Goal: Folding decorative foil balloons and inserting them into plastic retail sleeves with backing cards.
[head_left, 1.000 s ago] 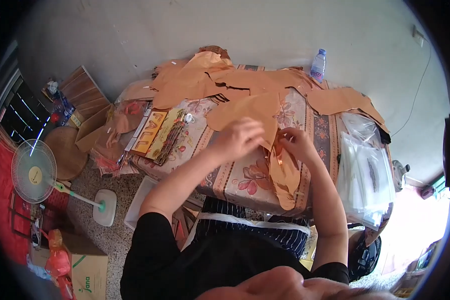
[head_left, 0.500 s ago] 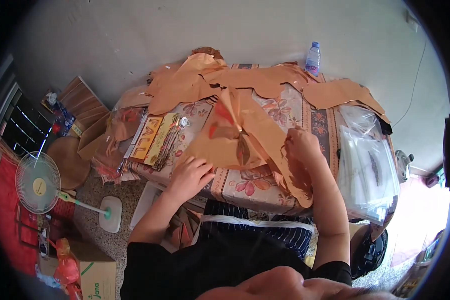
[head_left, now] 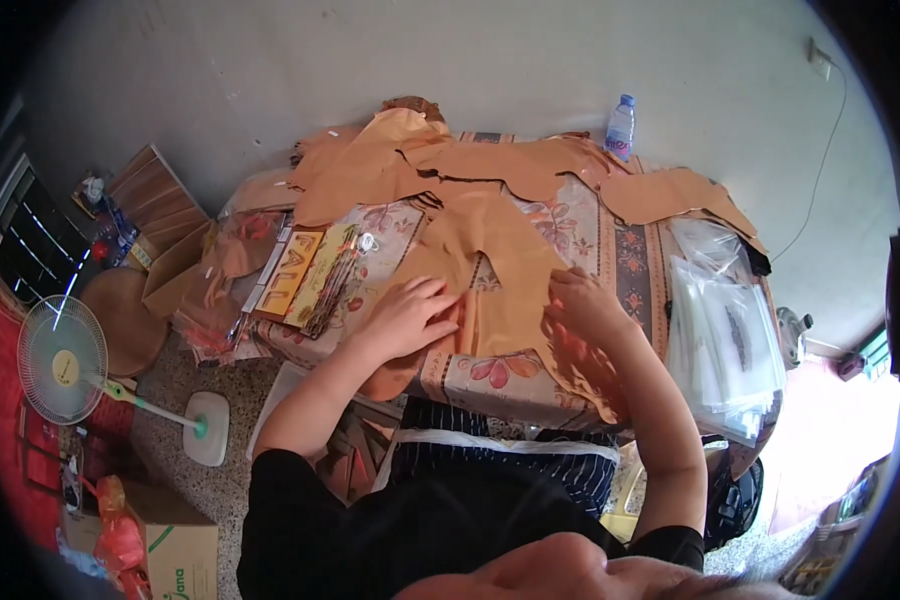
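Fingers, left hand: lightly bent and pointing inward, the thumb spread away from them; the palm is turned down on the left part of a thin, tan, paper-like sheet with a curved outline.
Fingers, right hand: curled at the right edge of that sheet; whether they are clamped on it I cannot tell.
Forearms: both bare below short black sleeves, reaching forward and inward over the near table edge; the right one partly hides the sheet's side.
Lap: dark striped cloth with a white band, under the table's front.
Floor, left: brown cardboard box with a crumpled red plastic bag beside it; farther off, a white fan with a round wire cage.
Tan sheet: between the hands, on the floral-patterned tablecloth, its lower right portion wrinkled near the front edge.
Left side: flat stack of yellow and brown printed cards, apart from the left hand.
Right side: pile of clear plastic bags, just beside the right forearm.
Back: more tan cut sheets, overlapping; behind them an upright clear bottle with a blue cap, near the grey wall.
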`<action>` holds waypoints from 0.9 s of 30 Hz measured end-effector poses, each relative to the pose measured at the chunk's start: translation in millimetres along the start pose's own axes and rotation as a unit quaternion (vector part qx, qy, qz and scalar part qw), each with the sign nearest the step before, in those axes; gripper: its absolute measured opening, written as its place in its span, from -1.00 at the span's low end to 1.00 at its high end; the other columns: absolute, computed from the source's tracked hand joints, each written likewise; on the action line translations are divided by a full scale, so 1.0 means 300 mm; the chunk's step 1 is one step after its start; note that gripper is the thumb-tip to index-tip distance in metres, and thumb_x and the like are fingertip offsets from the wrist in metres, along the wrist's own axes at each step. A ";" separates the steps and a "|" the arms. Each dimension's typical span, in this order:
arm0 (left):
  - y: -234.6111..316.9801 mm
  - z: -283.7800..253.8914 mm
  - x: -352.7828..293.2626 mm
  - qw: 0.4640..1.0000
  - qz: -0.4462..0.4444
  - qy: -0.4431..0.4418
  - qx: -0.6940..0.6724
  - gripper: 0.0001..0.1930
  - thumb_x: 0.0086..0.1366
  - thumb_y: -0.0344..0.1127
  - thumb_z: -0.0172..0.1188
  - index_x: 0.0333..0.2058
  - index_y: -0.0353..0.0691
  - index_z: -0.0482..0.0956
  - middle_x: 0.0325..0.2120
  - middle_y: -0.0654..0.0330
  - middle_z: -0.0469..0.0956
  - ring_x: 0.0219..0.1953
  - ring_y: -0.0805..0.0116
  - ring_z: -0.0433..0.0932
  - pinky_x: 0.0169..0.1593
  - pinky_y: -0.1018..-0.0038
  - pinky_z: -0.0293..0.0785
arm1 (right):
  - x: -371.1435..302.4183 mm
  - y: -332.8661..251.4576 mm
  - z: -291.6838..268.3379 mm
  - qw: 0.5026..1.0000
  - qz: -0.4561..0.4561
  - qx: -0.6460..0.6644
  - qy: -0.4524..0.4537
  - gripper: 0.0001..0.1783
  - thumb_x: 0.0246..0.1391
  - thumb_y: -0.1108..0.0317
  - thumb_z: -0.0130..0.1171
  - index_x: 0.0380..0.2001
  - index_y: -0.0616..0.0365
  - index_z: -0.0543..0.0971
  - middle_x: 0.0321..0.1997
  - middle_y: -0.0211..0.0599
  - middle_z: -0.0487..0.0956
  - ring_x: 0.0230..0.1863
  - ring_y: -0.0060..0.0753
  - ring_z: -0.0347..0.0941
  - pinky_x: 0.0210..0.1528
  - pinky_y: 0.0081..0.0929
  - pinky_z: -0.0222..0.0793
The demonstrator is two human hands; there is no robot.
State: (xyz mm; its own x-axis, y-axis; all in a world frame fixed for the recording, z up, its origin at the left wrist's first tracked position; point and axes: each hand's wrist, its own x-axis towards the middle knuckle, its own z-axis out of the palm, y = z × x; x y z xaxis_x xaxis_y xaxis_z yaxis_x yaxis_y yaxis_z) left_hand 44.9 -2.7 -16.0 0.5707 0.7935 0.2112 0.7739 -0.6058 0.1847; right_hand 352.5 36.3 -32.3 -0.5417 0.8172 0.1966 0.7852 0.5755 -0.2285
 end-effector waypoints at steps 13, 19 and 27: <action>-0.158 0.176 0.391 0.979 0.099 0.163 -0.066 -0.71 0.19 -0.13 0.17 -0.20 -0.18 0.59 -0.22 0.14 0.52 -0.08 0.12 0.46 0.00 0.24 0.37 | -0.030 0.099 -0.146 0.979 0.102 -0.156 -0.084 -0.77 -0.06 0.19 0.19 -0.51 0.15 0.61 -0.33 -0.13 0.60 -0.23 -0.04 0.52 -0.15 -0.16 0.44; -0.189 0.238 0.395 0.978 0.090 0.165 -0.088 -0.73 0.20 -0.17 0.15 -0.18 -0.17 0.57 -0.14 0.13 0.47 -0.02 0.10 0.40 0.06 0.20 0.30 | 0.312 0.073 -0.168 0.994 0.039 -0.098 0.028 -0.77 -0.01 0.20 0.15 -0.48 0.14 0.59 -0.34 -0.10 0.58 -0.25 -0.02 0.53 -0.18 -0.16 0.45; -0.193 0.262 0.390 0.977 0.114 0.156 -0.093 -0.69 0.18 -0.13 0.15 -0.17 -0.17 0.53 -0.11 0.10 0.42 -0.02 0.05 0.36 0.04 0.15 0.29 | 0.815 0.052 0.082 0.992 -0.034 -0.052 0.113 -0.66 -0.02 0.18 0.16 -0.19 0.10 0.57 -0.10 -0.19 0.55 -0.03 -0.06 0.47 -0.01 -0.18 0.41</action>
State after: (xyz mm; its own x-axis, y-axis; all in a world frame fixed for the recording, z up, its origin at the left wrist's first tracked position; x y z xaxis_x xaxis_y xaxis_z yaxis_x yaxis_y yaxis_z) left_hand 88.4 129.9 -77.3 0.5883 0.5983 0.5440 0.5574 -0.7874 0.2632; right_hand 225.1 245.9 -11.3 -0.5232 0.7421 0.4190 0.7821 0.6134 -0.1099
